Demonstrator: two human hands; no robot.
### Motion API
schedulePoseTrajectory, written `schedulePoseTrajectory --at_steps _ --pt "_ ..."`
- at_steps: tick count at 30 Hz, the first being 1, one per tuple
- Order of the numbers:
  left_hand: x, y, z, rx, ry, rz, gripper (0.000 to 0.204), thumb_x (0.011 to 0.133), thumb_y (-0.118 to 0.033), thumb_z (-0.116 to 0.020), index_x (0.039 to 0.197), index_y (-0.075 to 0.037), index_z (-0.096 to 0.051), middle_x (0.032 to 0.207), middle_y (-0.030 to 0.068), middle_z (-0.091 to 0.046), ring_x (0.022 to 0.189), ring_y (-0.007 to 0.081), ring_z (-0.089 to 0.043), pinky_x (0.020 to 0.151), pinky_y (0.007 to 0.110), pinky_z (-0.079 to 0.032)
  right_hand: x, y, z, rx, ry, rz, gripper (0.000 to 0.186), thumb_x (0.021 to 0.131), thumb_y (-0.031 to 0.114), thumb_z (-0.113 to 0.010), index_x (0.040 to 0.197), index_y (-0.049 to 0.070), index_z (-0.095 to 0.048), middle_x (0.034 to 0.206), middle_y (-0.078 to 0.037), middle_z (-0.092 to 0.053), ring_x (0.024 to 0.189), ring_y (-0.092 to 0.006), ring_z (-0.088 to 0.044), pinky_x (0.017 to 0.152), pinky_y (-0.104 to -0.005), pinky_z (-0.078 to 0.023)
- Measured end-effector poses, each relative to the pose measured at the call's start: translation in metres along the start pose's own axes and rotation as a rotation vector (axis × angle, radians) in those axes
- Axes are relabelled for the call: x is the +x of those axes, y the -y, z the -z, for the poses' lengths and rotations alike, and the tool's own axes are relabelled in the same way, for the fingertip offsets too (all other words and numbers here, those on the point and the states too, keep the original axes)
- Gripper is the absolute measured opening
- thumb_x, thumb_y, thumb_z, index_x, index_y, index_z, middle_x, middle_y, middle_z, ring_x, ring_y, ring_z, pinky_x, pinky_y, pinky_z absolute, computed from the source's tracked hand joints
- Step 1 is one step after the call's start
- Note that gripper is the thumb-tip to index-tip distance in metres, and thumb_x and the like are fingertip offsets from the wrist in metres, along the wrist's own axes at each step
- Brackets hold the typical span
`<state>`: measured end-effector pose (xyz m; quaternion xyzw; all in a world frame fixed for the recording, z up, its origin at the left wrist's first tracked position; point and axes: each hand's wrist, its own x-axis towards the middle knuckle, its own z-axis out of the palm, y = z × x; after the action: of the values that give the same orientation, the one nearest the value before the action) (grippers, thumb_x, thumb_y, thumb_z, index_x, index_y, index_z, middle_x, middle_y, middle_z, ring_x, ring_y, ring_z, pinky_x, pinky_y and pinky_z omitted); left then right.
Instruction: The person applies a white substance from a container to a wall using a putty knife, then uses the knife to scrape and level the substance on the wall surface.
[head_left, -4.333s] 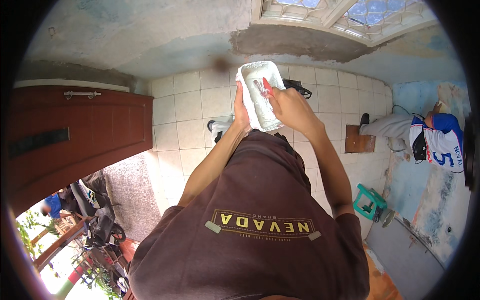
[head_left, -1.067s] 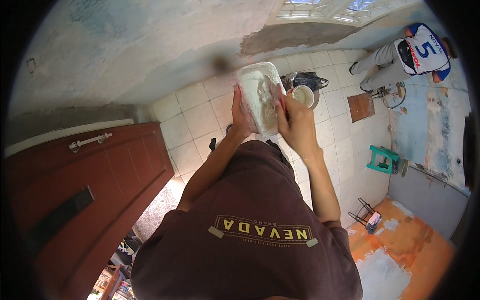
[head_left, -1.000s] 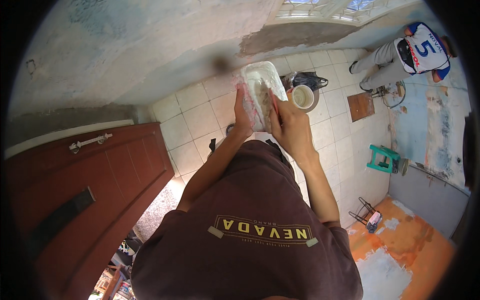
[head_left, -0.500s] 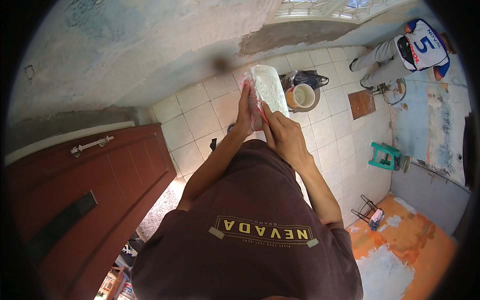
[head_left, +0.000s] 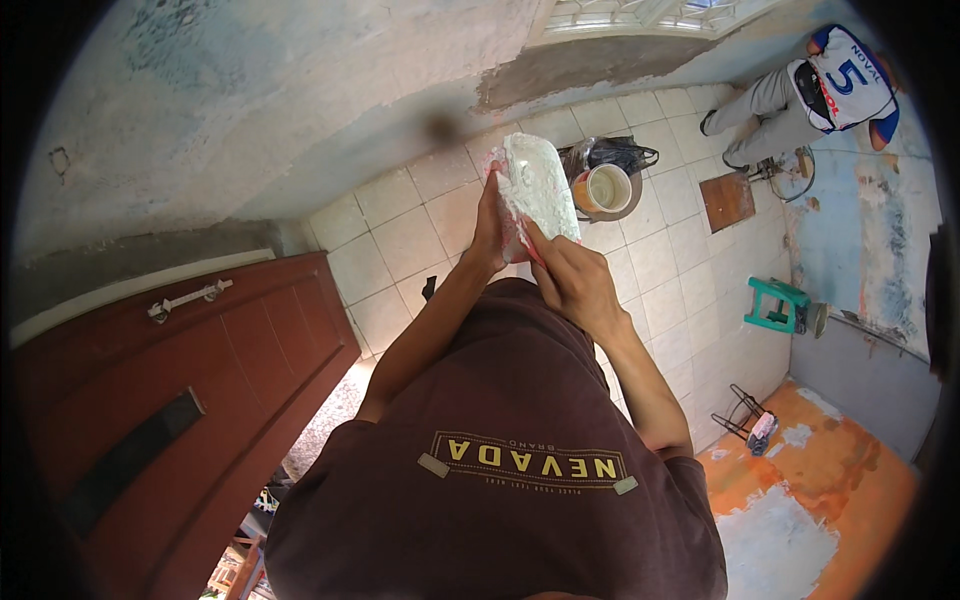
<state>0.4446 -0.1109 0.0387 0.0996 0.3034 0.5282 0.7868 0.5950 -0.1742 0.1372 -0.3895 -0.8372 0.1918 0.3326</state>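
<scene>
In front of my waist, an oblong white tub [head_left: 562, 205] is smeared and partly filled with pale putty [head_left: 530, 180]. My left hand [head_left: 487, 228] wraps around its left side, the thumb up along the putty-crusted edge. My right hand [head_left: 582, 285] is closed on a red-handled tool [head_left: 533, 252] at the near end of the tub. Its working end is hidden by the hand and putty, so I cannot tell its exact kind.
Beyond the tub stands a bucket [head_left: 602, 190] beside a black plastic bag [head_left: 620, 154]. A brown door [head_left: 230, 370] is on the left. A co-worker [head_left: 840, 85] is by the far right wall, with a green stool [head_left: 775, 305] nearer.
My right hand and the red-handled tool have shifted slightly toward me along the tub. More of the tub's putty-coated inside shows. The view has turned a little.
</scene>
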Motion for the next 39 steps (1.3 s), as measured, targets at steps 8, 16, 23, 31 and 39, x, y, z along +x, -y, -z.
schedulePoseTrajectory --at_steps 8,16,23,31,39 --pt "0.005 -0.001 0.012 0.052 0.056 0.01 0.086 0.104 -0.074 -0.038 0.156 -0.006 -0.046 0.142 0.019 -0.064 0.123 0.0335 -0.068 0.108 0.051 -0.054 -0.006 -0.007 0.002 0.101 -0.072 -0.005 0.052 0.091 -0.001 -0.073 0.143 0.001 -0.064 0.078 -0.011 -0.06 0.066 -0.0276 -0.064 0.061 -0.0406 -0.051" --pt "0.013 -0.002 0.025 0.007 0.057 0.05 0.079 0.107 -0.068 -0.04 0.155 -0.005 -0.048 0.141 0.0181 -0.065 0.121 0.0312 -0.069 0.104 0.049 -0.058 -0.016 -0.029 0.001 0.075 -0.302 -0.101 0.021 0.095 -0.001 -0.074 0.116 -0.004 -0.076 0.069 -0.011 -0.06 0.053 -0.0216 -0.055 0.052 -0.0338 -0.045" --pt "0.003 -0.001 0.014 -0.024 0.024 0.014 0.08 0.107 -0.069 -0.038 0.155 -0.005 -0.048 0.14 0.0185 -0.065 0.124 0.0346 -0.068 0.108 0.054 -0.056 -0.003 -0.046 0.004 0.07 -0.464 -0.294 0.022 0.102 0.008 -0.071 0.119 -0.005 -0.076 0.078 -0.013 -0.069 0.057 -0.0169 -0.058 0.055 -0.0317 -0.047" --pt "0.022 0.015 0.033 0.13 -0.082 -0.096 0.074 0.107 -0.068 -0.043 0.147 -0.007 -0.056 0.127 0.0148 -0.069 0.111 0.0278 -0.071 0.1 0.044 -0.057 0.01 -0.024 -0.036 -0.028 -0.317 -0.096 0.046 0.092 0.0 -0.072 0.137 0.002 -0.069 0.075 -0.011 -0.058 0.059 -0.0248 -0.062 0.055 -0.038 -0.05" --pt "0.017 0.012 0.027 0.156 -0.141 -0.047 0.078 0.108 -0.069 -0.037 0.155 -0.007 -0.048 0.139 0.016 -0.065 0.122 0.0285 -0.067 0.107 0.044 -0.054 -0.004 -0.019 -0.034 -0.021 -0.266 0.003 0.06 0.084 -0.006 -0.074 0.142 0.004 -0.068 0.069 -0.007 -0.054 0.056 -0.0197 -0.056 0.054 -0.0352 -0.047"
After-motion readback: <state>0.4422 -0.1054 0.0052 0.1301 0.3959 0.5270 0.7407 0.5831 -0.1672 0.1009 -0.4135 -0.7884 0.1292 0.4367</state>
